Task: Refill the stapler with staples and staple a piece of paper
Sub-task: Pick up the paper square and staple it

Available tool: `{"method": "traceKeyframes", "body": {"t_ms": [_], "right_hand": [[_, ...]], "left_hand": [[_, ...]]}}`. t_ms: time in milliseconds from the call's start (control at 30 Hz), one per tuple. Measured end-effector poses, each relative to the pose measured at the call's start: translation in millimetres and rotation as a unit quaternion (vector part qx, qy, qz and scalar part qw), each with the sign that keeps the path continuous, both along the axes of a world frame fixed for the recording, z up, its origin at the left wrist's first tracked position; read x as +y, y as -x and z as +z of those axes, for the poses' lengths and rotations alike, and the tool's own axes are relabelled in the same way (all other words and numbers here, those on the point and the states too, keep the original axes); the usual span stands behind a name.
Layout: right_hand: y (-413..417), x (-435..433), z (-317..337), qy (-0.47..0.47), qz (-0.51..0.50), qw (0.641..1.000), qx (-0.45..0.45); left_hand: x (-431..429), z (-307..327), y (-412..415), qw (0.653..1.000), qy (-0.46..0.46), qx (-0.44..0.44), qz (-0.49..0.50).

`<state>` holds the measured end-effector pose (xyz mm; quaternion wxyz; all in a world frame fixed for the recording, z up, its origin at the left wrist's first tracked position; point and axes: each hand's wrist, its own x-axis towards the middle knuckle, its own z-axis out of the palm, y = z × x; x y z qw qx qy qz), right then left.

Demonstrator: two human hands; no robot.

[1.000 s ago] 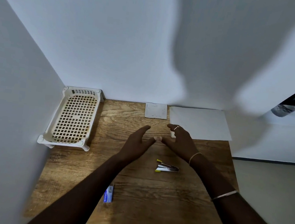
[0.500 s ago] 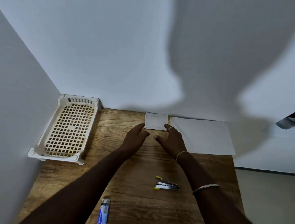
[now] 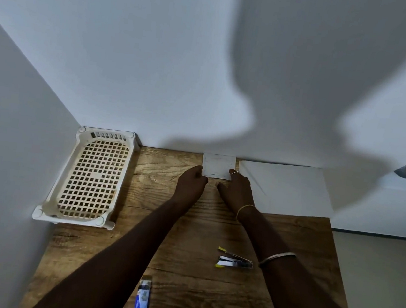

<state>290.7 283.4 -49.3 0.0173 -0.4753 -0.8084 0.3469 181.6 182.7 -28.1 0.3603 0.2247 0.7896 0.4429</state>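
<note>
A small white square of paper (image 3: 218, 165) lies flat on the wooden table (image 3: 181, 290) against the back wall. My left hand (image 3: 191, 181) touches its near left corner and my right hand (image 3: 238, 188) touches its near right corner. Both thumbs are apart from the fingers, and neither hand has lifted the paper. A metal stapler (image 3: 234, 260) with yellow tips lies hinged open on the table under my right forearm. A blue staple box (image 3: 143, 299) lies near the front edge beside my left forearm.
A larger white sheet (image 3: 286, 188) lies at the back right, beside my right hand. A cream perforated plastic basket (image 3: 93, 176) stands at the back left against the side wall. Walls close off the back and left; the floor shows past the table's right edge.
Both hands have moved away from me, from the middle of the table to the small paper at the back wall. The stapler and staple box have stayed where they were.
</note>
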Motion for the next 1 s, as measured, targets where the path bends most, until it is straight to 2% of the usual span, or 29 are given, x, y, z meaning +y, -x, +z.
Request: {"method": "traceKeyframes", "body": {"t_ms": [267, 667, 867, 1000], "right_hand": [[-15, -17, -1, -0.041, 0.058, 0.997, -0.041], [-81, -89, -1, -0.117, 0.124, 0.985, -0.04], [-97, -108, -3, -0.099, 0.11, 0.988, -0.03], [-99, -104, 3, -0.099, 0.075, 0.992, -0.016]], "left_hand": [[-18, -4, -12, 0.993, 0.049, 0.091, -0.06], [-102, -13, -69, 0.988, 0.056, 0.112, -0.09], [-122, -16, -90, 0.988, 0.06, 0.107, -0.092], [-121, -14, -89, 0.993, 0.048, 0.095, -0.042]]}}
